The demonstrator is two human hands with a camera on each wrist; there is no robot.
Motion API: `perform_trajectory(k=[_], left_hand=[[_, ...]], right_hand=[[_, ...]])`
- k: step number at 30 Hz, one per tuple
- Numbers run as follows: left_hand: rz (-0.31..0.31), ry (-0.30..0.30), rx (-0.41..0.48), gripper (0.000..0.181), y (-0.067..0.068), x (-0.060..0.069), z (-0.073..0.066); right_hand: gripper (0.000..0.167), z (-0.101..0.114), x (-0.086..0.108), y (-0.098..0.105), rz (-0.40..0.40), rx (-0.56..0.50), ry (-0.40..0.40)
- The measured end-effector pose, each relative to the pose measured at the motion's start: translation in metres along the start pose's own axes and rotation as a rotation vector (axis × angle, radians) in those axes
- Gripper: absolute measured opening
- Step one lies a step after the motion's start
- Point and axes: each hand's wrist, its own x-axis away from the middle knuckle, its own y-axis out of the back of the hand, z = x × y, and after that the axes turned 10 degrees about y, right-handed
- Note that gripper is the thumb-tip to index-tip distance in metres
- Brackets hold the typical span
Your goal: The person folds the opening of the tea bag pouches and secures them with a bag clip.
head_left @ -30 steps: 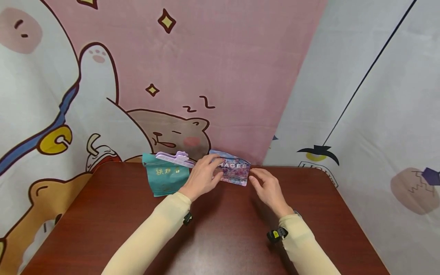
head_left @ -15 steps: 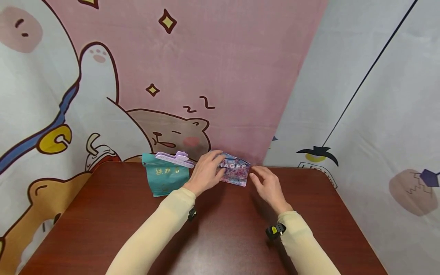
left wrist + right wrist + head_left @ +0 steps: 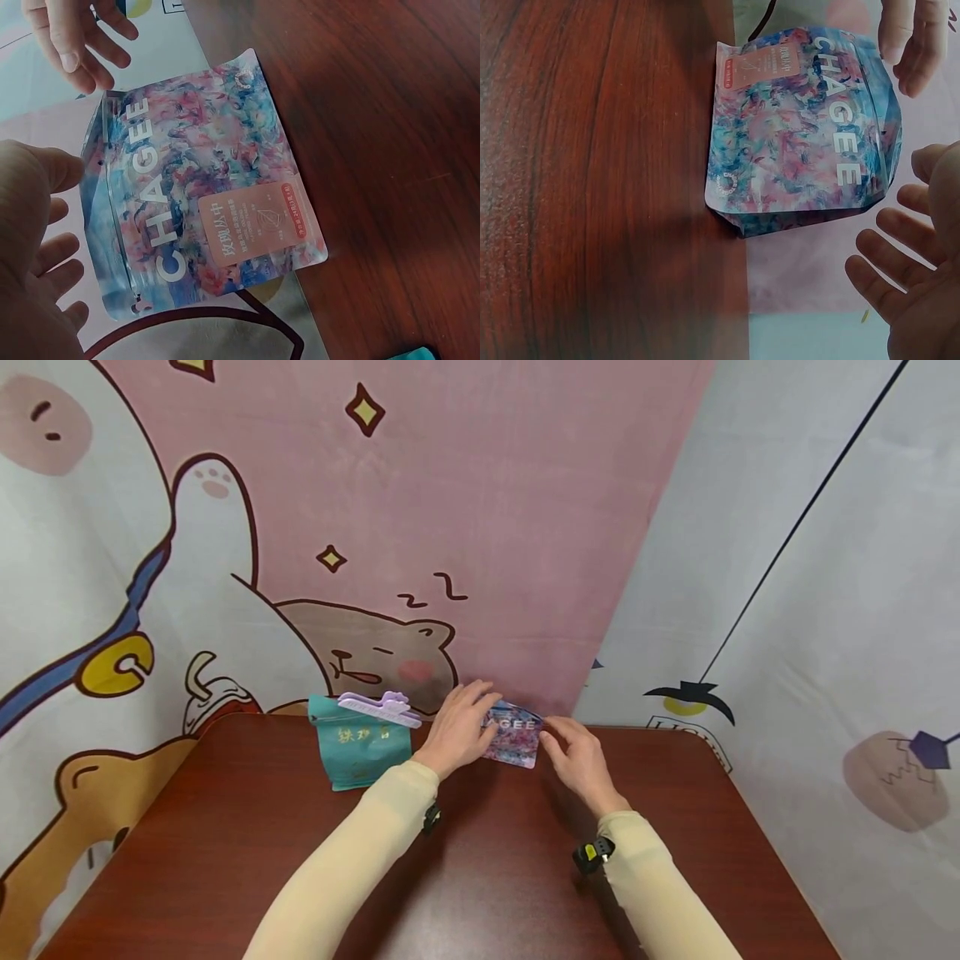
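A pink-and-blue pouch marked CHAGEE (image 3: 513, 743) stands at the table's far edge, its top leaning back against the printed cloth. In the head view my left hand (image 3: 461, 731) covers the pouch's left part. The left wrist view has my left hand (image 3: 37, 247) by the pouch's top edge, fingers spread and loosely bent; contact cannot be told. My right hand (image 3: 581, 764) is at the pouch's upper right corner, and in the right wrist view this hand (image 3: 922, 247) has its fingers apart, with nothing gripped.
Left of the hands stands a teal pouch (image 3: 363, 752) with gold writing, a lilac bag clip (image 3: 378, 707) across its top. The dark red-brown table (image 3: 495, 877) ends at a cloth backdrop (image 3: 517, 543) printed with cartoon animals.
My left hand has slid to the right and covers more of the pouch's lettering. The right hand has shifted slightly left, closer to the pouch's corner. The teal pouch stays put.
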Motion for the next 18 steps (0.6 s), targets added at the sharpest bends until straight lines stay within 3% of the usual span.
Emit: perform_trajectory(k=[10,18], left_hand=[[0.092,0.051,-0.012,0.047,-0.003,-0.007,-0.004],[0.045,0.047,0.013,0.033,-0.008,-0.011,-0.003]], right_hand=[[0.032,-0.002,-0.006,-0.002,0.053,-0.019,-0.068],[0.025,-0.006,-0.008,-0.003,0.042,-0.032,-0.086]])
